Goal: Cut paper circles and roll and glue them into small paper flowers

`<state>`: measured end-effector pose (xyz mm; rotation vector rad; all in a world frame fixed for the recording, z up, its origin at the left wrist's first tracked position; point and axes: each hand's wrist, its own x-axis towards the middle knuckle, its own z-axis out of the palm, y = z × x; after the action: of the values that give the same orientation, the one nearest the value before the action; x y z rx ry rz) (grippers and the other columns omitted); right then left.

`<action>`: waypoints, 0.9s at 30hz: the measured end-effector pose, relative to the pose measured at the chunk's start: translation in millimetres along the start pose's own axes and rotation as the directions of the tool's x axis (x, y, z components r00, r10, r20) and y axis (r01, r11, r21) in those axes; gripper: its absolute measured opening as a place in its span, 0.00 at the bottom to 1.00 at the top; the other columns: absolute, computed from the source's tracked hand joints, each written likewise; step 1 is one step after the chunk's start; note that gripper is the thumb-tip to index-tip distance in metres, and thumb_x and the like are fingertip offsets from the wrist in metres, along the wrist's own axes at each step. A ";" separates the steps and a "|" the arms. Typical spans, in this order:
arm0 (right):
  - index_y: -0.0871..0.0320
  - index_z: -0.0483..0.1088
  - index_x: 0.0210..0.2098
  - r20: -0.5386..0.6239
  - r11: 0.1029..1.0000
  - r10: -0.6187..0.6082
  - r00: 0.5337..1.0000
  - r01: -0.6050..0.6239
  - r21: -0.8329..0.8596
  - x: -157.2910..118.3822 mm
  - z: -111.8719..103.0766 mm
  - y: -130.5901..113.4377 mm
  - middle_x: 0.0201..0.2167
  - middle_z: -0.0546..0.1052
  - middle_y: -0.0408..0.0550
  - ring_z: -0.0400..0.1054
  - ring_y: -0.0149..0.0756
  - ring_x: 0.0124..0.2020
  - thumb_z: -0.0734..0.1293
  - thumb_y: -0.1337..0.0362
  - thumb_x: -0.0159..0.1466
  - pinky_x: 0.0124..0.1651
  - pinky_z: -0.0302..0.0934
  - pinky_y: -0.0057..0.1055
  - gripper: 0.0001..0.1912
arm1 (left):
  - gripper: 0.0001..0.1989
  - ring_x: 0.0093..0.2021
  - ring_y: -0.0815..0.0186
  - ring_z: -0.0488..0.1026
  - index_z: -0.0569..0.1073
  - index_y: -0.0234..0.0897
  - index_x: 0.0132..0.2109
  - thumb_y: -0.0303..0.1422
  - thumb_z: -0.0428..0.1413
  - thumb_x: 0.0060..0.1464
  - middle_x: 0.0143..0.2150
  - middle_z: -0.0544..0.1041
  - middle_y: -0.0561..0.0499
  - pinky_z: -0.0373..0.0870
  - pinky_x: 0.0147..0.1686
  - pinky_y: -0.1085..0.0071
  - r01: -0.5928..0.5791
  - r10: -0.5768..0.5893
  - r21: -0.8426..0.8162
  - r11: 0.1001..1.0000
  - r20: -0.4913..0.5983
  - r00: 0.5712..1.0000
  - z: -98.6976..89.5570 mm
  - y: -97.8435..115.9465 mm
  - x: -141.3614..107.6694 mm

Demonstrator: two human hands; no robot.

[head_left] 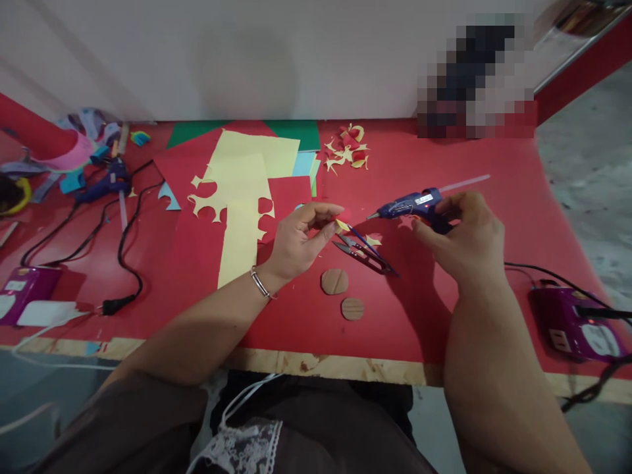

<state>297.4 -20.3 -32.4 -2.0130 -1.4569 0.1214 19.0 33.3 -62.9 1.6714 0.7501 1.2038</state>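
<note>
My left hand [301, 243] pinches a small red and yellow paper piece [342, 224] between thumb and fingertips. My right hand [469, 237] is wrapped round the handle of a blue glue gun [407, 205]; its nozzle points left, a short gap from the paper piece. A clear glue stick [465, 183] sticks out of the gun's back. Thread snips [363, 255] lie on the red table [296, 316] just below the paper piece. Two round cardboard discs, a larger one [334, 281] and a smaller one [352, 309], rest nearer the table's front edge.
Cut yellow sheets [241, 197] overlap red sheets [197, 243] left of centre. Paper scraps [349, 148] are heaped at the back. Another glue gun [106, 183] with black cables lies at left. Purple boxes stand at left [37, 289] and right [575, 322].
</note>
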 end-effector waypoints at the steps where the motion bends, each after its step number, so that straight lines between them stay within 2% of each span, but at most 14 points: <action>1: 0.49 0.63 0.37 -0.017 1.000 -0.020 1.000 0.020 0.015 -1.5 0.2 -3.0 0.37 0.77 0.46 0.72 0.46 0.38 0.74 0.54 0.56 0.43 0.63 0.43 0.18 | 0.09 0.45 0.65 0.83 0.80 0.43 0.52 0.32 0.64 0.66 0.47 0.85 0.47 0.84 0.50 0.64 0.009 -0.009 0.002 1.000 0.006 1.000 0.2 -0.8 0.0; 6: 0.48 0.65 0.38 -0.027 0.993 -0.111 0.993 0.111 0.027 -8.0 0.0 -12.6 0.41 0.78 0.50 0.74 0.49 0.41 0.73 0.55 0.60 0.45 0.66 0.46 0.14 | 0.10 0.47 0.64 0.82 0.80 0.42 0.52 0.31 0.63 0.65 0.47 0.85 0.47 0.83 0.48 0.65 0.034 -0.035 0.023 0.999 0.028 0.999 1.7 -4.5 -0.1; 15: 0.48 0.63 0.36 -0.131 0.974 -0.224 0.966 0.226 0.006 -11.3 -1.8 -19.4 0.39 0.78 0.50 0.73 0.51 0.43 0.74 0.57 0.60 0.47 0.69 0.50 0.14 | 0.09 0.44 0.64 0.83 0.80 0.41 0.52 0.32 0.62 0.65 0.44 0.86 0.47 0.82 0.47 0.64 0.082 -0.084 0.020 0.996 0.079 0.993 3.0 -2.8 -1.5; 22: 0.48 0.63 0.36 -0.120 0.950 -0.311 0.943 0.313 0.000 -11.7 -2.8 -21.4 0.39 0.77 0.50 0.72 0.53 0.45 0.73 0.57 0.63 0.47 0.68 0.52 0.13 | 0.10 0.41 0.65 0.82 0.81 0.42 0.51 0.34 0.63 0.64 0.43 0.85 0.48 0.82 0.44 0.66 0.120 -0.117 -0.033 0.992 0.091 0.989 4.1 -4.7 -0.3; 27: 0.46 0.64 0.36 -0.092 0.944 -0.329 0.940 0.331 0.004 -13.2 -5.7 -22.6 0.41 0.78 0.52 0.73 0.56 0.48 0.72 0.57 0.66 0.51 0.69 0.57 0.11 | 0.11 0.41 0.66 0.83 0.81 0.41 0.52 0.36 0.64 0.64 0.42 0.85 0.48 0.82 0.44 0.66 0.135 -0.122 -0.112 0.985 0.111 0.986 4.8 -6.8 -0.3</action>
<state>276.3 -30.4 -19.4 -1.7061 -1.7028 -0.0964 23.6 34.2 -69.8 1.5505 0.6977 1.0433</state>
